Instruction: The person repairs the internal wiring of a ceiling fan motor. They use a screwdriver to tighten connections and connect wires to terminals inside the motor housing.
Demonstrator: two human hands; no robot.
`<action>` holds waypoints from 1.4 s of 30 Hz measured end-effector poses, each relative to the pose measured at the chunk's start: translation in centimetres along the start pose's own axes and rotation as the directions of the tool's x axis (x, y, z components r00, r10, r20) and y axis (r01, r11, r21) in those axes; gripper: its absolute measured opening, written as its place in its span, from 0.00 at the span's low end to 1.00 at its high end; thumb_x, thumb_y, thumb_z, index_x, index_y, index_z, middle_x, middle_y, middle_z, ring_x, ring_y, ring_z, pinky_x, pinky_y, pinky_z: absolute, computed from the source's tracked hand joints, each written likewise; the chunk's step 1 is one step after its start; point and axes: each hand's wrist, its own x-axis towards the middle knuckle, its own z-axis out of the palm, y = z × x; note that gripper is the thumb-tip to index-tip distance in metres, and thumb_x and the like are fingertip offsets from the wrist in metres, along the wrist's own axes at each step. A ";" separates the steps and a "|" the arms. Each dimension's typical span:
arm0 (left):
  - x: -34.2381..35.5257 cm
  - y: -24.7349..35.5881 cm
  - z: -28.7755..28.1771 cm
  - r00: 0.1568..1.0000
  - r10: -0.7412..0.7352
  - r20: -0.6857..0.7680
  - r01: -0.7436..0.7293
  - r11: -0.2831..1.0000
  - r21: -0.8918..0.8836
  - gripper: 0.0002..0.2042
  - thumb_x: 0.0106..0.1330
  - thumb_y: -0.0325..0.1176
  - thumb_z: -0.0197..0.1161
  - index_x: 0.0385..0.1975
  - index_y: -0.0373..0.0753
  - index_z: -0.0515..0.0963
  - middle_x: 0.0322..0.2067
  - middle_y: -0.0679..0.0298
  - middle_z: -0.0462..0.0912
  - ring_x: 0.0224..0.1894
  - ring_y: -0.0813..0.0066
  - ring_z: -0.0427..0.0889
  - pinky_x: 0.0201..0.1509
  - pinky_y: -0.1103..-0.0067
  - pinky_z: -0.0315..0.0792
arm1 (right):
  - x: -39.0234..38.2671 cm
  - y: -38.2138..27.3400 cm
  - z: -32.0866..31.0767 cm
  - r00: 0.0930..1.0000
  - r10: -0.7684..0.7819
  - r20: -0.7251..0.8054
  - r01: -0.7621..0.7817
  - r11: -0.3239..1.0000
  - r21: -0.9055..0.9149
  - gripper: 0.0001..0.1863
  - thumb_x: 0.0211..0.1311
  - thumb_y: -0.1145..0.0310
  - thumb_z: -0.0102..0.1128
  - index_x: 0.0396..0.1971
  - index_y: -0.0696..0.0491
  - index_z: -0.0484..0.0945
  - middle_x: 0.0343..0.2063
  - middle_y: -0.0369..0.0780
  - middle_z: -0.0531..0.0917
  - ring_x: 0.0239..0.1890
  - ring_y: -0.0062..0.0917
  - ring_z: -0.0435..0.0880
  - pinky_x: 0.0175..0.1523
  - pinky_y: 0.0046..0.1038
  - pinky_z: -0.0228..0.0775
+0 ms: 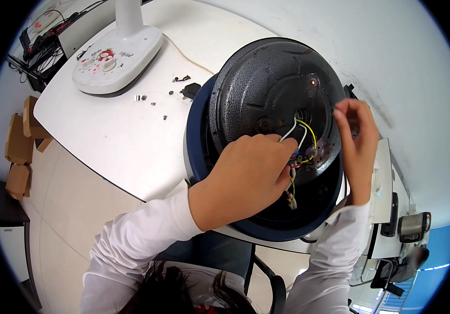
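Note:
A black, hammered-finish metal disc (267,78) stands tilted up over a deep round dark-blue housing (198,152), its recessed underside turned towards me. White and yellow wires (313,131) come out of a hole in the disc. They run down to a cluster of small connectors beside a round metal part (320,153). My left hand (248,175) is closed at that cluster, fingers pinched on the wires; its fingertips are partly hidden. At the disc's right edge, my right hand (360,138) pinches the rim between thumb and forefinger.
Loose screws (181,79) and small metal pieces lie on the white table (115,141), left of the housing, near a black plastic piece (190,91). A white appliance base (125,68) stands at the back left. Cardboard boxes (19,138) sit on the floor.

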 end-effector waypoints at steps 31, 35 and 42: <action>-0.3 0.1 -0.2 0.999 -0.025 0.027 0.024 1.000 0.017 0.06 0.57 0.29 0.62 0.33 0.37 0.74 0.26 0.56 0.77 0.25 0.54 0.80 0.28 0.66 0.75 | 4.5 -0.1 2.6 0.997 -0.029 0.076 0.042 0.984 -0.173 0.05 0.55 0.75 0.66 0.30 0.58 0.80 0.29 0.39 0.82 0.27 0.25 0.80 0.36 0.25 0.70; -0.4 0.1 -0.3 0.999 -0.020 0.039 0.019 1.000 0.023 0.07 0.57 0.28 0.62 0.33 0.37 0.74 0.26 0.56 0.77 0.26 0.54 0.81 0.29 0.66 0.75 | 4.3 0.5 2.8 0.997 -0.047 0.064 0.055 0.991 -0.126 0.05 0.57 0.75 0.65 0.32 0.58 0.79 0.30 0.39 0.82 0.28 0.25 0.80 0.36 0.25 0.70; -0.4 0.1 -0.2 0.998 -0.006 0.064 0.003 0.999 0.048 0.07 0.57 0.27 0.62 0.33 0.36 0.73 0.26 0.56 0.77 0.26 0.55 0.81 0.29 0.67 0.75 | 4.1 0.4 3.0 0.996 -0.060 0.061 0.065 0.994 -0.092 0.05 0.59 0.75 0.63 0.34 0.59 0.78 0.31 0.40 0.80 0.29 0.25 0.81 0.37 0.24 0.70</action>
